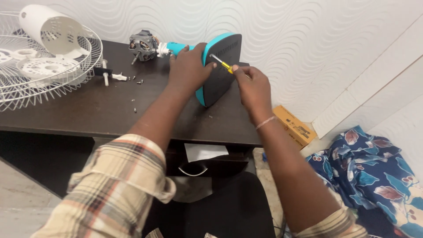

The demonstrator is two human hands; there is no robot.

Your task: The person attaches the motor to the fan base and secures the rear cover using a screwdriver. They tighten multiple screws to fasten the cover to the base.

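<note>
Gripping the fan base (220, 72), the left hand (190, 66) lay closed over its teal edge, holding it tipped on its side on the dark surface (88, 110), black underside facing the person. The right hand (252, 86) was closed around a yellow-handled screwdriver (221, 64), pinched at the handle end, with the metal tip set against the black underside near its upper edge. The base stood toward the right rear of the surface, close to the wall.

A teal neck ran left from the base to a bare motor (143, 45), which lay on the surface beside the left hand. Left of the motor, a few small screws (135, 105) and a white pin (105, 72) were scattered on the surface. A white wire grille (26, 94) rested on the left end, with a white motor cover (48, 28) lying on it.

Below the surface, a drawer (207, 163) stood partly open with a sheet of paper inside. A small orange box (293, 128) lay on the floor to the right, near a blue floral cloth (374, 167).
</note>
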